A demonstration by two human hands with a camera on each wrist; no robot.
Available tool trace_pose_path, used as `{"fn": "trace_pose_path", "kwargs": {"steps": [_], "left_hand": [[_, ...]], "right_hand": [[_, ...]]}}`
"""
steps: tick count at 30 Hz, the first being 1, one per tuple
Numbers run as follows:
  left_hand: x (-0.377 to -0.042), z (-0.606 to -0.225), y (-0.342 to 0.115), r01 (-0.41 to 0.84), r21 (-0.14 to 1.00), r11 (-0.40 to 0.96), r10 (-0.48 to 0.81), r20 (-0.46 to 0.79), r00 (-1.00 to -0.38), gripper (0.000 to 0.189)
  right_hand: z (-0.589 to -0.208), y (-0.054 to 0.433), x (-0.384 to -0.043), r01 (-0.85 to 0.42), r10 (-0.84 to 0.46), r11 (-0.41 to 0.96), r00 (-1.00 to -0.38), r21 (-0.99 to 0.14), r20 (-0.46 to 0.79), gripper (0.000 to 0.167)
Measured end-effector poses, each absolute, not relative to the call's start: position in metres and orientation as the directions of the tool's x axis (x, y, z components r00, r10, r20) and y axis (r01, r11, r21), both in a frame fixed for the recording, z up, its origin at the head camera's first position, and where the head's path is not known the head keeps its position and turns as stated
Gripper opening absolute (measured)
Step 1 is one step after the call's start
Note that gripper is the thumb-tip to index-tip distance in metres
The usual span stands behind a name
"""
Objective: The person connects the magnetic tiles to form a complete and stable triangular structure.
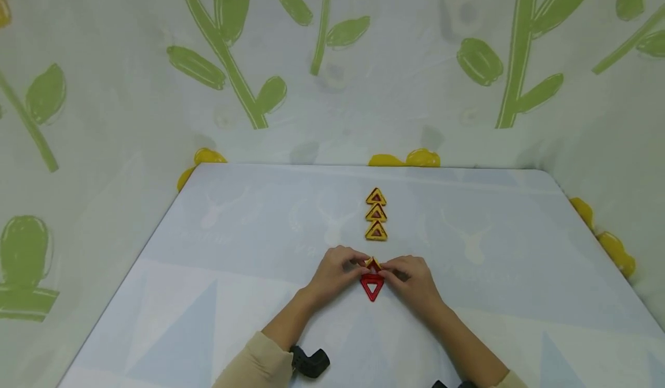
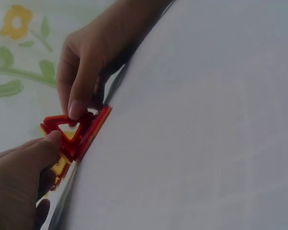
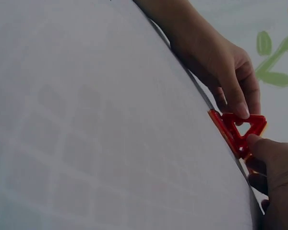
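Both hands meet over a small group of triangular magnetic tiles. A red triangle tile (image 1: 372, 297) lies with its point toward me, its middle an open hole. Along its far side a raised red triangle tile (image 2: 73, 145) stands tilted, backed by yellow that shows at its top edge. My left hand (image 1: 335, 269) pinches one side of this raised tile between thumb and fingers. On the other side my right hand (image 1: 410, 278) pinches it the same way, as the right wrist view shows with the red tile (image 3: 236, 139) between both thumbs.
Farther back, three yellow triangle pieces (image 1: 376, 236) with red centres stand in a column, points away from me. They are on a pale table (image 1: 280, 215) with a faint pattern. Behind it hangs a white cloth (image 1: 384, 105) with printed green stems.
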State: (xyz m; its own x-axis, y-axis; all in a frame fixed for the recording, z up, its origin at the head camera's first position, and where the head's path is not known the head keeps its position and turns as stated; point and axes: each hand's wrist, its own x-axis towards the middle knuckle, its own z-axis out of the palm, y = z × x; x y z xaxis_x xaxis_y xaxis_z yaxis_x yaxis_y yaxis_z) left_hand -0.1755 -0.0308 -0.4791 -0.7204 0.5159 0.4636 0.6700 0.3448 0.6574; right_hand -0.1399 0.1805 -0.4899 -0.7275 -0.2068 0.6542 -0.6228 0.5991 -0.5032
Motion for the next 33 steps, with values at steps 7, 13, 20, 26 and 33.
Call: {"fn": "trace_pose_path", "kwargs": {"steps": [7, 13, 20, 26, 33], "left_hand": [[-0.175, -0.482, -0.030, 0.677, 0.649, 0.346, 0.498, 0.485, -0.719, 0.022], [-0.177, -0.483, -0.032, 0.679, 0.617, 0.398, 0.518, 0.460, -0.721, 0.025], [-0.180, -0.487, -0.036, 0.681, 0.586, 0.440, 0.601, 0.371, -0.708, 0.035], [-0.182, -0.488, -0.039, 0.657, 0.609, 0.444, 0.626, 0.314, -0.714, 0.038], [-0.183, -0.487, -0.042, 0.701, 0.546, 0.459, 0.626, 0.361, -0.691, 0.037]], "right_hand": [[-0.492, 0.181, -0.139, -0.617, -0.236, 0.604, -0.743, -0.505, 0.626, 0.029], [-0.491, 0.181, -0.135, -0.554, -0.320, 0.704, -0.806, -0.444, 0.499, 0.061], [-0.484, 0.183, -0.132, -0.518, -0.390, 0.746, -0.850, -0.419, 0.355, 0.079], [-0.480, 0.189, -0.132, -0.519, -0.395, 0.690, -0.854, -0.504, 0.339, 0.072], [-0.483, 0.199, -0.136, -0.543, -0.397, 0.663, -0.839, -0.515, 0.373, 0.057]]}}
